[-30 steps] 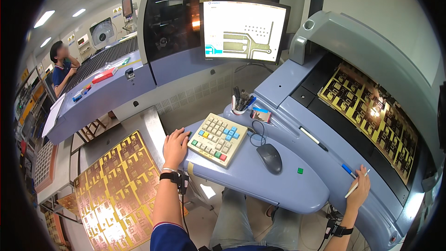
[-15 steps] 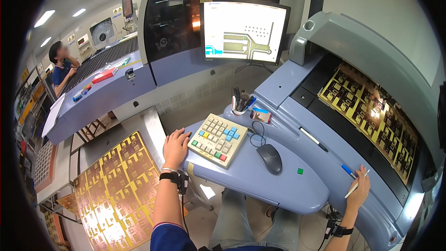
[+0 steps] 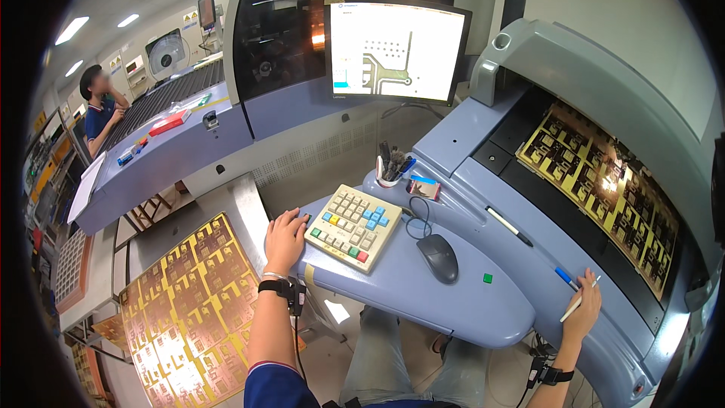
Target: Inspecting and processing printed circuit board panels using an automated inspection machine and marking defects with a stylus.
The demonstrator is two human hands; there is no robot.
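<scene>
My left hand (image 3: 285,242) rests on the left edge of the blue-grey console shelf (image 3: 408,287), fingers stretched out beside the cream keypad (image 3: 353,227). A small dark thing shows at its fingertips, too little of it to name. At the right, my right hand (image 3: 584,308) lies on the sloping front of the machine (image 3: 483,162), its fingers closed round a slim white pen (image 3: 572,310). Just beyond those fingers is a blue marker (image 3: 564,276). Up on the monitor (image 3: 396,49) is a magnified view of circuit traces and dots.
A black mouse (image 3: 438,258) and a green square (image 3: 488,279) lie right of the keypad. Behind them stand a pen cup (image 3: 388,174) and a white marker (image 3: 510,227). Patterned copper panels lie on the machine bed (image 3: 596,189) and at left (image 3: 192,310). A person (image 3: 102,109) is far left.
On the monitor the magnified circuit picture has shifted to the left and slightly up. Both my hands stay where they were.
</scene>
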